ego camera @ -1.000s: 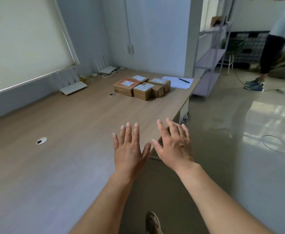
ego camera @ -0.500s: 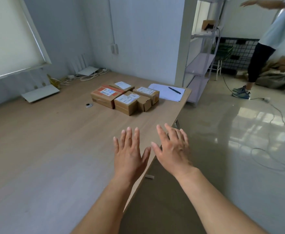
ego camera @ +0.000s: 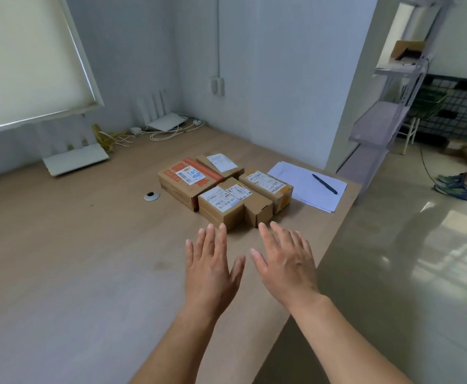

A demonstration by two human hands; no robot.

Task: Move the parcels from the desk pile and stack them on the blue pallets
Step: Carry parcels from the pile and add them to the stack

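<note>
I am watching both hands hovering palm-down over the pale wooden desk (ego camera: 88,259), the left hand (ego camera: 213,273) and the right hand (ego camera: 287,267) side by side, fingers straight and spread wide, holding nothing. Just beyond the fingertips the cluster of brown cardboard parcels with white shipping labels (ego camera: 266,187) is sitting near the desk's right edge. In it a wide box with orange tape (ego camera: 185,181) is lying on the left, a small labelled box (ego camera: 221,203) and a plain little carton (ego camera: 258,209) are standing nearest the hands, and a flat box (ego camera: 221,164) is lying at the back. Nothing is standing between the hands and the nearest boxes. A round silver cable grommet (ego camera: 151,196) is sitting in the desktop just left of the parcels. To their right, white paper sheets (ego camera: 304,187) are lying with a dark pen (ego camera: 324,184) on top. Two white routers (ego camera: 74,162) (ego camera: 165,123) and loose cables (ego camera: 171,133) are lying along the back wall, well apart from the pile. Off the desk to the right a pale metal shelf unit (ego camera: 387,117) is standing, and another person's leg and shoe (ego camera: 453,185) are showing on the glossy floor.
</note>
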